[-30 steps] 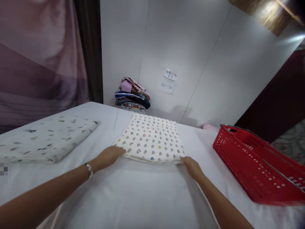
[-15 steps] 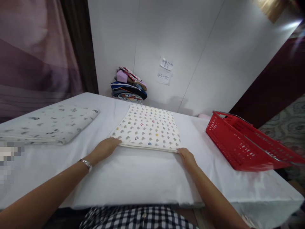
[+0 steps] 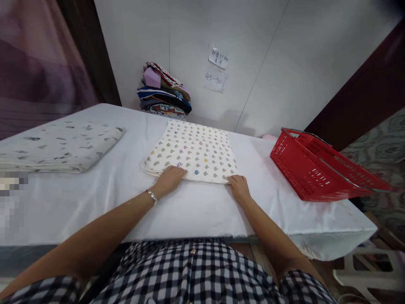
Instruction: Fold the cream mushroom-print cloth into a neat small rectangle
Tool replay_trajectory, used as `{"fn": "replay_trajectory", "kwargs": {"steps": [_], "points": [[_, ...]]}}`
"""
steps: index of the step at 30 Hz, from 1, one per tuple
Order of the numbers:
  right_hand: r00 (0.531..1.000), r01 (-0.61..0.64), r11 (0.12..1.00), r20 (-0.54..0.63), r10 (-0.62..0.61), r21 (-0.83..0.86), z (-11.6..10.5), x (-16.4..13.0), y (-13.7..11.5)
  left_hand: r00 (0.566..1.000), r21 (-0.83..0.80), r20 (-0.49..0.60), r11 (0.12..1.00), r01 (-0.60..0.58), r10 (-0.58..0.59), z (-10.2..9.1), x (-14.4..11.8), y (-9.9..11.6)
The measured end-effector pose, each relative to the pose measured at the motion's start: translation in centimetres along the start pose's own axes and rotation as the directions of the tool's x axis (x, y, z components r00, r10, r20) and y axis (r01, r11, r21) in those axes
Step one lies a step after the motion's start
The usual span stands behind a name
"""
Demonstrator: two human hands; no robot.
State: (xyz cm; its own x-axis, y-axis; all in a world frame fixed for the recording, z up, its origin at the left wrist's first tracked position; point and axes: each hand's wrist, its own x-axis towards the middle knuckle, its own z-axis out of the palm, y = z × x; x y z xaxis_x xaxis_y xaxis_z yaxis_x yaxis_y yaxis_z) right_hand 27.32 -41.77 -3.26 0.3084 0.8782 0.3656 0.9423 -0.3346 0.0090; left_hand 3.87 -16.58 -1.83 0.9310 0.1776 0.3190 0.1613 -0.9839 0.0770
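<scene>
Our small-patterned cloth [image 3: 198,150] lies folded on the white-covered table [image 3: 190,211] — our left hand [image 3: 170,178] touches its near edge, our right hand [image 3: 239,188] its near right corner; whether either grips it, we cannot tell. Farther out — a second folded cloth [image 3: 60,145] leftward, a red basket [image 3: 303,169] rightward.

This looks like a shop or a fabric workroom — which of the two is unclear. A white-covered counter [image 3: 202,215] carries folded printed cloths [image 3: 198,147] and a red shopping basket [image 3: 292,169]; more folded textiles [image 3: 164,93] are piled by the pale panelled wall [image 3: 245,38], where handwritten notes [image 3: 215,80] are stuck up — one reads "45-50".
</scene>
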Motion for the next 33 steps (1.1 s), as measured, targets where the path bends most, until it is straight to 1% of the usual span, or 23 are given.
{"fn": "replay_trajectory", "kwargs": {"steps": [3, 7, 10, 13, 17, 22, 25, 27, 30, 33], "points": [[0.999, 0.036, 0.999, -0.004, -0.035, 0.025, 0.2, 0.9, -1.4, 0.999, -0.036, 0.024, 0.999, -0.024, 0.025, 0.8, 1.4, 1.5], [0.998, 0.058, 0.995, 0.002, -0.059, 0.078, 0.9, 2.1, -3.1, 0.998, -0.063, 0.067, 0.998, 0.017, -0.012, 1.4, 2.5, 2.3], [0.998, 0.066, 0.988, -0.003, -0.066, 0.137, 1.5, 2.5, -3.6, 0.998, -0.114, 0.054, 0.993, 0.032, -0.026, 1.6, 2.6, 2.3], [0.998, 0.07, 0.98, -0.012, -0.069, 0.187, 2.0, 2.5, -3.4, 0.999, -0.156, 0.033, 0.987, 0.032, -0.027, 1.8, 2.5, 2.1], [0.999, 0.045, 0.974, -0.004, -0.045, 0.221, 2.1, 2.4, -3.1, 0.999, -0.182, 0.022, 0.983, 0.03, -0.027, 1.9, 2.4, 2.0], [0.998, 0.026, 0.974, 0.056, -0.04, 0.226, 1.1, 2.9, -3.4, 0.997, -0.232, 0.037, 0.97, 0.07, -0.063, 1.8, 2.6, 2.1], [0.99, 0.045, 0.978, 0.119, -0.07, 0.204, 0.3, 3.8, -4.5, 0.994, -0.242, 0.059, 0.965, 0.1, -0.088, 1.6, 2.9, 2.1], [0.984, 0.07, 0.973, 0.142, -0.103, 0.218, 0.1, 4.5, -5.5, 0.994, -0.252, 0.056, 0.962, 0.105, -0.094, 1.6, 2.9, 2.0], [0.984, 0.094, 0.957, 0.121, -0.131, 0.273, 0.4, 5.3, -6.7, 0.994, -0.273, 0.046, 0.956, 0.109, -0.1, 1.6, 2.8, 2.0], [0.989, 0.102, 0.927, 0.063, -0.133, 0.36, 1.0, 5.4, -7.0, 0.996, -0.307, 0.033, 0.947, 0.091, -0.085, 1.5, 2.6, 1.9]]}}
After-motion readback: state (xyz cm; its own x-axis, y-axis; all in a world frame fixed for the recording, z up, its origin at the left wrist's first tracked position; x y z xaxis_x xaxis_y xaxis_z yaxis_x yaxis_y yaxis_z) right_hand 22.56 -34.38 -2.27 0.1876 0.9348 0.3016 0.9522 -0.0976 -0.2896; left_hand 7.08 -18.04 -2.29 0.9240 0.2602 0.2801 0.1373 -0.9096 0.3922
